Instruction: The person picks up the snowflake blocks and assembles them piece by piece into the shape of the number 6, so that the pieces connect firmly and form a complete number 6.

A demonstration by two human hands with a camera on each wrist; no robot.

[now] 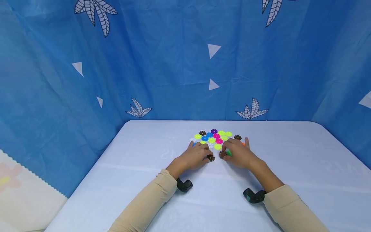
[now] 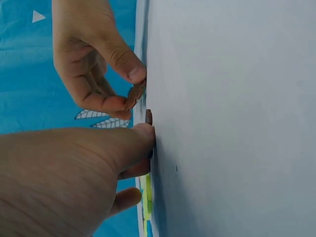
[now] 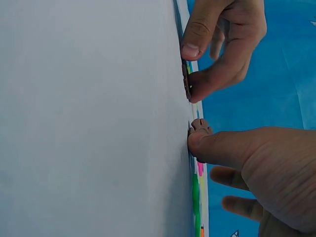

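Note:
The left hand (image 1: 197, 156) pinches a brown notched disc (image 1: 211, 158) between thumb and finger, low at the tabletop. Just to its right, the right hand (image 1: 238, 152) pinches another brown disc (image 1: 222, 155), which looks tilted in the left wrist view. A small gap separates the two discs. Under the right hand's fingers a green disc (image 1: 229, 152) partly shows. In the right wrist view the right thumb lies over its brown disc (image 3: 200, 125), while the left hand's disc (image 3: 186, 81) stands almost edge-on to the camera.
Beyond the hands lies a loose group of notched discs: yellow-green (image 1: 212, 140), pink (image 1: 216, 136), blue (image 1: 209, 135), purple (image 1: 214, 131) and white. Another brown disc (image 1: 237, 137) is behind the right hand. A blue curtain (image 1: 185, 64) hangs behind the white table (image 1: 139, 145).

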